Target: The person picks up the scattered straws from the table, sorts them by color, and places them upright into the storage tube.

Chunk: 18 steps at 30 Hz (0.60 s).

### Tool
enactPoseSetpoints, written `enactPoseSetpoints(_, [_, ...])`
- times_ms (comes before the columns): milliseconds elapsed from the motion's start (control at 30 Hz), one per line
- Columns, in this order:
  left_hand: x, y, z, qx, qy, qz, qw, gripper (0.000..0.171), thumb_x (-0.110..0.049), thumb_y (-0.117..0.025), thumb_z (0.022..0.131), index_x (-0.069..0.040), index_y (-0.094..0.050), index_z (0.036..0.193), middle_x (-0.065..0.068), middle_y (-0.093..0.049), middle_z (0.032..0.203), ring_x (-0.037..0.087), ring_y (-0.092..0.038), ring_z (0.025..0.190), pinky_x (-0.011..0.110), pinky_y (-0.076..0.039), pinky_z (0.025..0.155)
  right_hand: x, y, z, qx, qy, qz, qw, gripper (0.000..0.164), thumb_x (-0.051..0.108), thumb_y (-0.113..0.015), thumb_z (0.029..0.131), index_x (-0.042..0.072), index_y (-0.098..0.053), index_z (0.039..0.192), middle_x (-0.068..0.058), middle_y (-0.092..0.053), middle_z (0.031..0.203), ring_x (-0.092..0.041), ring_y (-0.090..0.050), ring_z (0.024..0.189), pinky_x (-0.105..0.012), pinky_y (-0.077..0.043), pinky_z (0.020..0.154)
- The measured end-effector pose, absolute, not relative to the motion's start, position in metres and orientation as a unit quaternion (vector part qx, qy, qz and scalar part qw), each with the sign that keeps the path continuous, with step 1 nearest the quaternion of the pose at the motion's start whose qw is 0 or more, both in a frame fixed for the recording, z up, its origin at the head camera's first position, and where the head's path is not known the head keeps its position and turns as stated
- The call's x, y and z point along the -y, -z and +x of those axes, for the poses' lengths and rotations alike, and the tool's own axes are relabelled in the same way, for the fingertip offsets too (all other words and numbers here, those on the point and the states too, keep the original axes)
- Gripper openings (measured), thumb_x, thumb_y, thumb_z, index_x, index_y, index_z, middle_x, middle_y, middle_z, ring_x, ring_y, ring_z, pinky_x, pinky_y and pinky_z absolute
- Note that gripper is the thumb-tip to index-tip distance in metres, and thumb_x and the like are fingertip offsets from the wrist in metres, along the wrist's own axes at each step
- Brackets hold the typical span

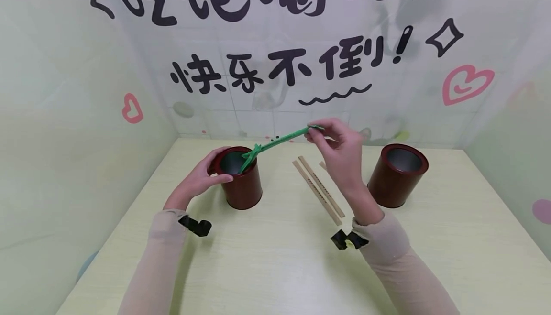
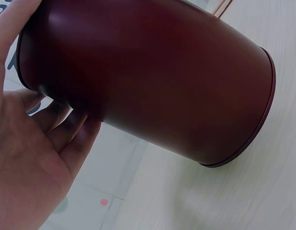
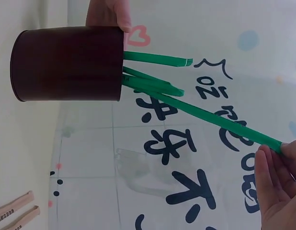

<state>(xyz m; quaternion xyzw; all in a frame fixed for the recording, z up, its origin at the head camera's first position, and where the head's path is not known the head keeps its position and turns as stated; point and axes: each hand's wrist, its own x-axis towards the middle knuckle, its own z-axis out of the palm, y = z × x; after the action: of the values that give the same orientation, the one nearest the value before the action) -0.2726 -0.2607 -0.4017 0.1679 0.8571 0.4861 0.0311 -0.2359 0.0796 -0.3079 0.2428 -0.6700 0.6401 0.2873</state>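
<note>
At eleven o'clock, the left hand (image 1: 201,177) grips a dark red can (image 1: 243,191), likely steadying it; the right hand (image 1: 343,155) pinches a green stick (image 1: 284,139) slanting from its mouth toward two o'clock.

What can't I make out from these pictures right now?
Lower ends of the green strips: right wrist view, hidden by the wall of the left canister.
Print on the tan strips: head view, too small to read.
Most of the third tan strip: head view, behind the right grip.
Floor of the right canister: head view, near rim blocks it.
Left canister's side: left wrist view, cropped by the top edge.
</note>
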Motion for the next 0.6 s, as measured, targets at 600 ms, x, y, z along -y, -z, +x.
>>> enactPoseSetpoints(600, [0.262, 0.401, -0.271, -0.859, -0.483, 0.168, 0.030, 0.076, -0.017, -0.072, 0.091, -0.017, -0.031, 0.155, 0.015, -0.044, 0.151, 0.032, -0.047, 0.134, 0.028, -0.043, 0.107, -0.066, 0.311, -0.238, 0.744, -0.598, 0.245, 0.170, 0.024, 0.007, -0.072, 0.090, 0.000, -0.070, 0.113, -0.016, -0.073, 0.107, -0.023, -0.071, 0.097, -0.027, -0.059, 0.085])
